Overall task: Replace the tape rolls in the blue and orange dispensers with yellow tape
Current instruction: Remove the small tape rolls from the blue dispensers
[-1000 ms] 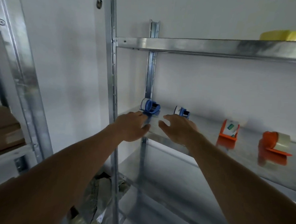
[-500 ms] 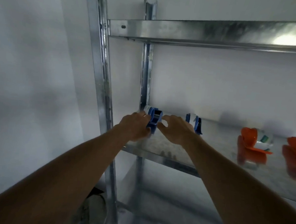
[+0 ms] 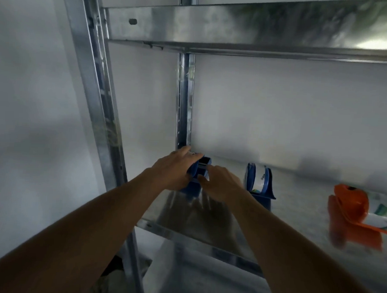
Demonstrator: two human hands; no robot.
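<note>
- The blue dispenser (image 3: 200, 171) I am working on stands at the left end of the metal shelf (image 3: 206, 216), close to the rear upright (image 3: 184, 101). It sits between my two hands.
- My left hand (image 3: 175, 170) wraps the dispenser's left side, fingers curled over its top edge: the grip holds the dispenser body.
- My right hand (image 3: 220, 181) meets its right side with fingers bent toward it. Whether the fingertips pinch the plastic or only touch it, I cannot tell; the view is blurred there.
- Handling, as I judge it: a small hard-plastic shell, light and stiff, likely to slide on the smooth shelf. Hold it by the flat side walls. Keep fingers off the front lip, where a cutting edge is probable. The roll inside this one is hidden by my hands.
- A second blue dispenser (image 3: 259, 183) stands just to the right, apart from my right hand, upright, with a pale printed roll showing between its side plates.
- An orange dispenser (image 3: 350, 212) sits further right on the same shelf, well apart, also carrying a pale roll.
- An upper shelf (image 3: 239, 30) runs overhead. No yellow tape is visible now.
</note>
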